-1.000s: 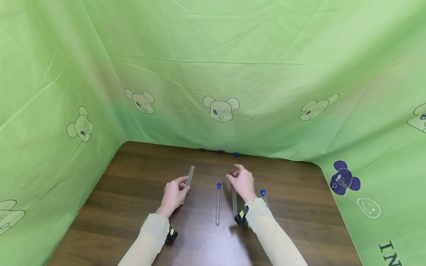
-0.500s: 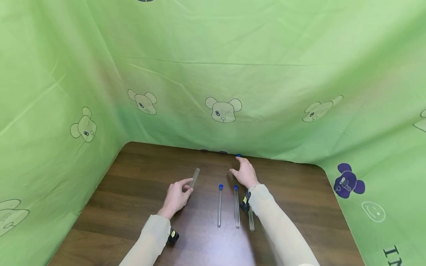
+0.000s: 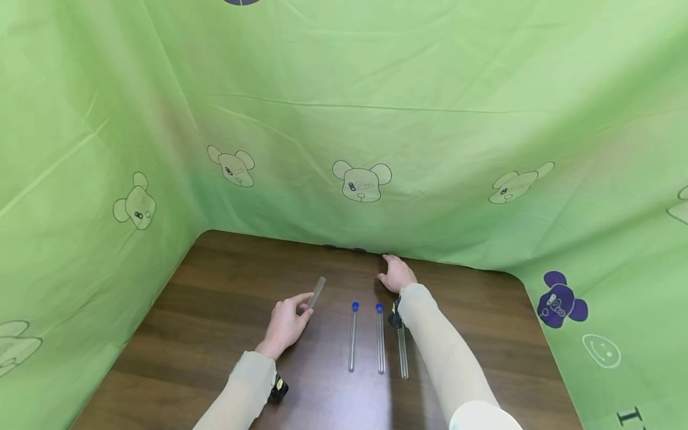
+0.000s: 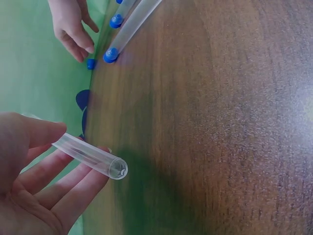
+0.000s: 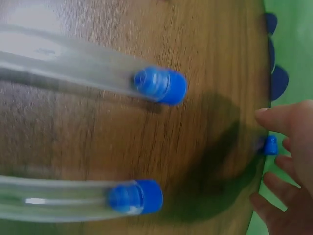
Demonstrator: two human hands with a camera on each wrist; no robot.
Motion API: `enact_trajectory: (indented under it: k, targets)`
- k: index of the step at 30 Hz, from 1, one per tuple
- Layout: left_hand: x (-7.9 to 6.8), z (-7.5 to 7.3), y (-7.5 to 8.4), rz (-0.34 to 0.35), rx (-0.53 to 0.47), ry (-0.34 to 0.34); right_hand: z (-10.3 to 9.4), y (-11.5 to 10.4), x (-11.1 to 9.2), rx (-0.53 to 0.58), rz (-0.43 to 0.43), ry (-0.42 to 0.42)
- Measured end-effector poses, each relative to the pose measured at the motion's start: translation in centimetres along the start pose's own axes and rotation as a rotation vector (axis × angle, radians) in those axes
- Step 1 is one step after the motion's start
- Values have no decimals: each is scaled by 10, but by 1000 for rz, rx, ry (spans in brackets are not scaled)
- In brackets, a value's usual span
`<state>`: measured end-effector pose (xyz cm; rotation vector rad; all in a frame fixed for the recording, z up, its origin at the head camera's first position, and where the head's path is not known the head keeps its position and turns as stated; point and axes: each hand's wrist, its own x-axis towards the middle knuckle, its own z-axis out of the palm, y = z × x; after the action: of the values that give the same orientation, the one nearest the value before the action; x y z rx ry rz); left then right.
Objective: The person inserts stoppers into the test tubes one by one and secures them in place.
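My left hand (image 3: 286, 324) pinches a clear test tube (image 4: 90, 155) between thumb and fingers. The tube is tilted above the tabletop, and its end in the left wrist view bears no cap. Near the table's far edge, my right hand (image 3: 399, 276) reaches toward a small blue cap (image 5: 271, 145). Thumb and fingers are spread around the cap with a gap showing in the right wrist view. Between the hands lie two test tubes with blue caps, a left one (image 3: 352, 337) and a middle one (image 3: 380, 339). A third tube (image 3: 403, 353) is partly hidden by my right wrist.
The brown wooden table (image 3: 215, 286) ends at a green cloth (image 3: 301, 131) hanging behind it and at both sides. The loose cap sits right where cloth and table meet. A black wrist camera (image 3: 278, 388) is strapped to my left wrist.
My right hand has moved away from the middle capped tube, forward to the loose cap at the far edge. My left hand keeps hold of its test tube, nearly still.
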<state>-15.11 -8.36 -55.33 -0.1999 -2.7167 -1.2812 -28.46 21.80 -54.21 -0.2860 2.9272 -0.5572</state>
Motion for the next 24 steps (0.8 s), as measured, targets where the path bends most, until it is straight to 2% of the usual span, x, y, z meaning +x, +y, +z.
enact_trajectory:
  k: [6, 12, 19, 24]
  targets:
    - [1, -2, 0, -2, 3, 11, -3, -2, 9, -26, -36, -29]
    - [0, -4, -1, -4, 2, 15, -3, -6, 15, -10, -5, -77]
    - [0, -2, -2, 2, 10, 30, 1, -5, 13, -32, 28, 37]
    - [0, -1, -3, 7, 7, 20, 8, 1, 11, -49, -19, 13]
